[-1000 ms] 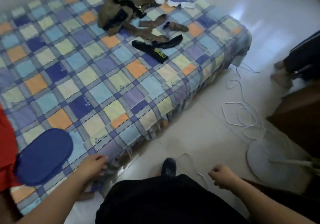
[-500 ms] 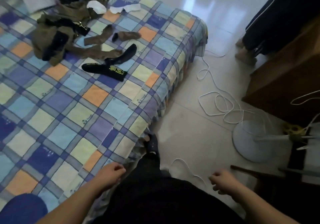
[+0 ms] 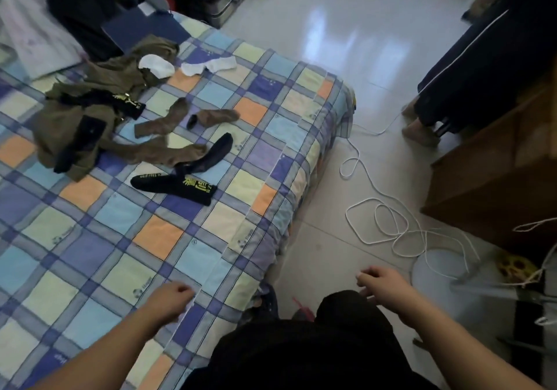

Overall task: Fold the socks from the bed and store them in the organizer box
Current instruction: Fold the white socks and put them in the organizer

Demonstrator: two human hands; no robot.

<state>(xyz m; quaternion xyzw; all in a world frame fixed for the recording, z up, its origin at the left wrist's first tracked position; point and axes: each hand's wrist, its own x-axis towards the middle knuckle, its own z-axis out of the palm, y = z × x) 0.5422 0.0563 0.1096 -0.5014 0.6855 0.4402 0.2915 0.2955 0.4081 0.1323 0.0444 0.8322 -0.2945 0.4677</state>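
I have walked along the checked patchwork bed (image 3: 168,239), so the black and brown socks (image 3: 177,160) now lie closer ahead, but my left hand (image 3: 168,297) and right hand (image 3: 382,287) hang loosely curled, holding nothing.

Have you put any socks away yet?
Not yet. Nothing looks folded: the black sock, brown socks and white socks lie loose on the bed. The left hand and right hand hold nothing. No organizer box is in sight. Everything is left.
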